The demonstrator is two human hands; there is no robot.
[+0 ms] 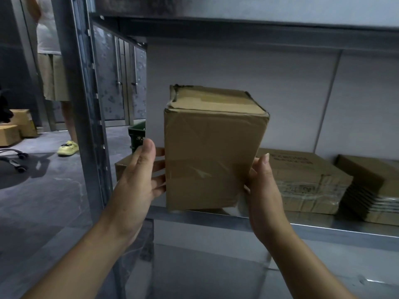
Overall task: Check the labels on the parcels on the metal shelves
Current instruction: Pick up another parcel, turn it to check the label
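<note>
Left hand [140,175] presses flat on box [211,156] side, right hand [264,186] grips its corner; tilted over shelf [323,230] edge, it could slip.

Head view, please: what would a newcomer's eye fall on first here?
A tall taped cardboard box stands out at centre, upright at the front edge of the metal shelf, the left hand pressing its left side and the right hand holding its lower right edge. Flat cartons lie stacked on the shelf to its right.
</note>
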